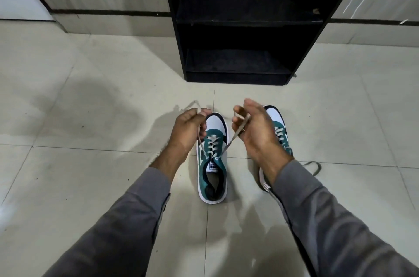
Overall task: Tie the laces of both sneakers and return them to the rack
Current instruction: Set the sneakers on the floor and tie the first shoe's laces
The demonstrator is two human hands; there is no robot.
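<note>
- Two sneakers stand on the floor [90, 99] before the black rack [238, 27], toes toward it; neither is tied, so the task looks barely begun.
- The left hand [188, 129] pinches one lace end of the left sneaker [213, 158]; the right hand [251, 127] grips the other end, both pulled up and apart.
- No knot shows there.
- The right sneaker [280, 127], partly hidden by the right hand, has a loose lace [315, 166] trailing on the floor.
- Left to do: both knots, then both sneakers onto a shelf.

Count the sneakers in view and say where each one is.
2. The left sneaker stands on the floor between both hands; the right sneaker is beside it, partly hidden behind the right hand.
</note>
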